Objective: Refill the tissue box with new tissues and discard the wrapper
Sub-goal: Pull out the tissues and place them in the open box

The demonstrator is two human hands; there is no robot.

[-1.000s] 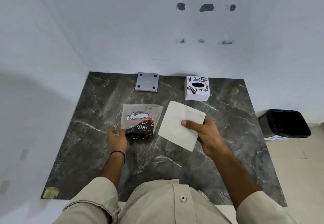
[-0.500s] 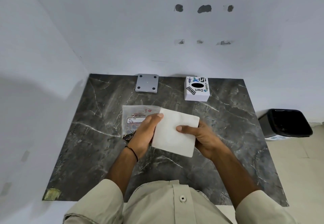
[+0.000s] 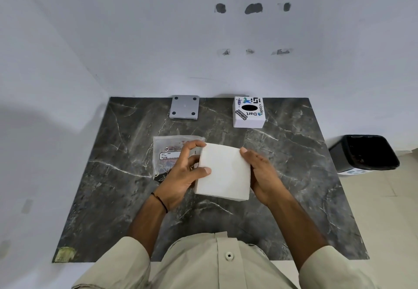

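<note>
A white stack of tissues [image 3: 225, 172] is held above the middle of the dark marble table [image 3: 113, 187]. My left hand [image 3: 183, 175] grips its left edge, thumb on top. My right hand [image 3: 260, 173] holds its right edge. The clear plastic wrapper [image 3: 168, 155] with printed labels lies flat on the table, partly hidden under my left hand. A white tissue box [image 3: 248, 112] with a black oval opening and stickers stands at the back of the table, right of centre.
A grey square plate [image 3: 185, 107] with four dark dots lies at the back edge. A black bin [image 3: 364, 153] stands on the floor to the right of the table. White walls close in behind and to the left.
My left hand left the wrapper and took the stack's left edge. The stack moved left toward the centre and now sits squarer between both hands.
</note>
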